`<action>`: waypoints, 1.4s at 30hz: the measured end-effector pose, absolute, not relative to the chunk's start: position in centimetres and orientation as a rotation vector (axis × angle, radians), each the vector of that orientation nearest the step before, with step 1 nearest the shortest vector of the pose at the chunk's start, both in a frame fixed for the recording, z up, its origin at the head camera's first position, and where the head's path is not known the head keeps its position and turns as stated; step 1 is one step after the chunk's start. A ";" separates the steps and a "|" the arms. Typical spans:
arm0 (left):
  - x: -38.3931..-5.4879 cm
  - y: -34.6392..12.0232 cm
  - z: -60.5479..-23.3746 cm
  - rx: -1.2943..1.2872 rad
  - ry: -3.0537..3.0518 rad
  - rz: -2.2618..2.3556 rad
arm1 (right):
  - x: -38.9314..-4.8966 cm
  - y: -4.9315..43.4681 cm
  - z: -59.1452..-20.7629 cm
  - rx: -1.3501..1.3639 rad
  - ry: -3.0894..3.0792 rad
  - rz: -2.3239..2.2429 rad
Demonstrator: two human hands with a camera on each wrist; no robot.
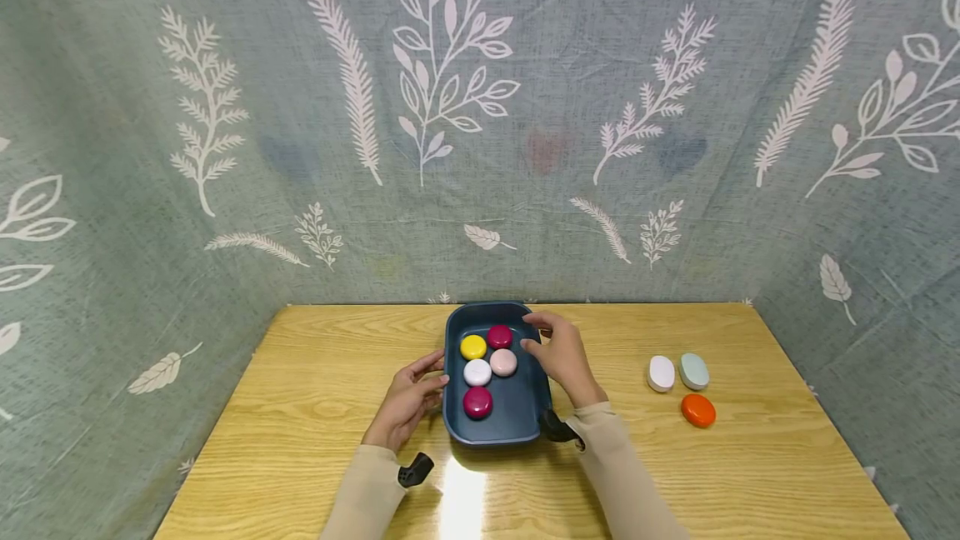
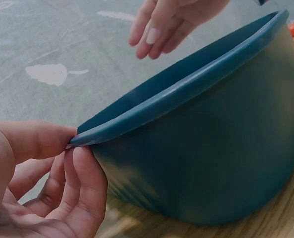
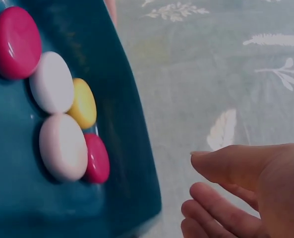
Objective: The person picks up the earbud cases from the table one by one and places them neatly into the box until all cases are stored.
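Observation:
A dark blue plastic tub (image 1: 517, 423) stands on the table. Inside lie several glossy, rounded pieces: a yellow one (image 1: 473, 347), a white one (image 1: 477, 372), a pale pink one (image 1: 503, 362) and two magenta ones, one nearer (image 1: 477, 402) and one farther back (image 1: 500, 337). My left hand (image 1: 408, 402) pinches the tub's left rim, thumb above and fingers beneath, as the left wrist view shows. By the opposite rim my right hand (image 1: 561, 357) is held with thumb and fingers apart and nothing between them. The right wrist view shows this hand (image 3: 236, 193) clear of the tub wall.
To the right on the wooden table (image 1: 337, 357) lie a white oval piece (image 1: 661, 374), a pale green oval piece (image 1: 694, 372) and an orange round one (image 1: 698, 411). A patterned grey-green cloth (image 1: 480, 215) hangs behind and at both sides.

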State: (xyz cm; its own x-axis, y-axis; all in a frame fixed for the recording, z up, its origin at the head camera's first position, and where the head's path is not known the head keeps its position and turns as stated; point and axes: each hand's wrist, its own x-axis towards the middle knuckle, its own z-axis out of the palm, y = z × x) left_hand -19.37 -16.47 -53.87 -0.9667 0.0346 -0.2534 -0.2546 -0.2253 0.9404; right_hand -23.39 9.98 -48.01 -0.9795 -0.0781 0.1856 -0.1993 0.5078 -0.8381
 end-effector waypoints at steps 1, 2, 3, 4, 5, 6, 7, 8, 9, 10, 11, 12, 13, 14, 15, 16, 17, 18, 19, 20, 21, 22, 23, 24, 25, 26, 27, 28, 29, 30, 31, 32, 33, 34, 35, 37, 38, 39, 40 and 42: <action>-19.4 -16.5 -53.9 -0.267 1.827 2.309 | -23.4 10.3 -48.1 0.240 -2.606 1.487; -19.4 -16.5 -54.0 -0.270 1.827 2.310 | -23.4 10.6 -48.2 0.233 -2.594 1.494; -19.4 -16.5 -54.0 -0.268 1.831 2.310 | -23.4 10.9 -48.2 0.230 -2.583 1.497; -19.4 -16.5 -54.0 -0.269 1.831 2.311 | -23.4 11.2 -48.2 0.220 -2.575 1.503; -19.4 -16.5 -54.0 -0.263 1.838 2.310 | -23.4 11.4 -48.2 0.212 -2.569 1.506; -19.4 -16.5 -54.0 -0.265 1.835 2.312 | -23.4 11.7 -48.2 0.205 -2.562 1.509; -19.4 -16.5 -54.0 -0.264 1.834 2.312 | -23.4 12.0 -48.2 0.196 -2.556 1.514; -19.4 -16.5 -54.0 -0.259 1.837 2.312 | -23.3 12.3 -48.2 0.188 -2.549 1.520; -19.4 -16.5 -54.0 -0.252 1.840 2.312 | -23.3 12.6 -48.2 0.181 -2.543 1.525; -19.4 -16.5 -54.0 -0.245 1.841 2.311 | -23.3 12.9 -48.2 0.171 -2.540 1.528; -19.4 -16.5 -54.0 -0.238 1.845 2.310 | -23.3 13.2 -48.2 0.164 -2.540 1.523; -19.4 -16.5 -54.0 -0.244 1.839 2.313 | -23.2 13.5 -48.2 0.157 -2.541 1.523; -19.4 -16.5 -54.0 -0.246 1.837 2.314 | -23.2 13.8 -48.2 0.149 -2.545 1.516; -19.4 -16.5 -54.0 -0.248 1.835 2.315 | -23.2 14.2 -48.3 0.142 -2.549 1.512; -19.4 -16.5 -54.0 -0.254 1.830 2.316 | -23.2 14.5 -48.4 0.136 -2.553 1.509; -19.5 -16.5 -54.0 -0.260 1.826 2.317 | -23.1 14.8 -48.5 0.129 -2.558 1.500; -19.5 -16.5 -54.0 -0.261 1.826 2.317 | -23.1 15.1 -48.6 0.124 -2.563 1.493; -19.4 -16.5 -54.0 -0.259 1.827 2.315 | -23.0 15.4 -48.7 0.117 -2.565 1.494; -19.4 -16.5 -53.9 -0.260 1.825 2.317 | -23.0 15.8 -48.8 0.109 -2.569 1.489; -19.5 -16.5 -54.0 -0.258 1.824 2.317 | -22.9 16.1 -48.9 0.103 -2.569 1.487; -19.5 -16.5 -53.9 -0.257 1.826 2.316 | -22.8 16.4 -49.1 0.096 -2.571 1.484; -19.5 -16.5 -54.0 -0.257 1.827 2.315 | -22.6 16.7 -49.2 0.089 -2.575 1.473; -19.5 -16.5 -54.0 -0.250 1.834 2.311 | -22.5 17.0 -49.3 0.083 -2.577 1.469; -19.5 -16.5 -54.0 -0.257 1.829 2.313 | -22.4 17.3 -49.4 0.075 -2.579 1.464; -19.5 -16.5 -54.0 -0.260 1.828 2.312 | -22.3 17.6 -49.5 0.071 -2.581 1.457; -19.5 -16.5 -54.0 -0.260 1.829 2.311 | -22.1 17.8 -49.5 0.063 -2.581 1.455; -19.5 -16.5 -54.0 -0.259 1.831 2.309 | -22.0 18.1 -49.6 0.056 -2.583 1.451; -19.5 -16.5 -54.0 -0.259 1.830 2.309 | -21.9 18.4 -49.7 0.047 -2.586 1.448; -19.5 -16.5 -54.0 -0.257 1.833 2.306 | -21.8 18.6 -49.8 0.036 -2.587 1.452; -19.5 -16.5 -54.0 -0.263 1.828 2.307 | -21.7 18.9 -49.8 0.027 -2.589 1.451; -19.5 -16.5 -54.0 -0.261 1.831 2.304 | -21.6 19.1 -49.9 0.019 -2.588 1.453; -19.5 -16.5 -54.0 -0.267 1.826 2.305 | -21.5 19.3 -50.0 0.009 -2.591 1.453; -19.5 -16.5 -54.0 -0.265 1.829 2.302 | -21.4 19.6 -50.0 0.005 -2.591 1.454; -19.5 -16.5 -54.0 -0.266 1.827 2.303 | -21.2 19.8 -50.1 -0.001 -2.593 1.454; -19.5 -16.5 -54.0 -0.265 1.830 2.301 | -21.1 20.0 -50.2 -0.006 -2.592 1.453; -19.4 -16.5 -54.0 -0.266 1.828 2.303 | -20.8 20.5 -50.3 -0.013 -2.594 1.448; -19.4 -16.5 -54.0 -0.268 1.825 2.306 | -20.6 20.8 -50.4 -0.016 -2.598 1.443; -19.4 -16.5 -54.0 -0.261 1.833 2.305 | -20.4 21.0 -50.4 -0.022 -2.600 1.440; -19.4 -16.5 -54.0 -0.262 1.832 2.306 | -20.3 21.3 -50.5 -0.032 -2.603 1.437; -19.4 -16.5 -54.0 -0.263 1.833 2.304 | -20.0 21.8 -50.6 -0.052 -2.601 1.441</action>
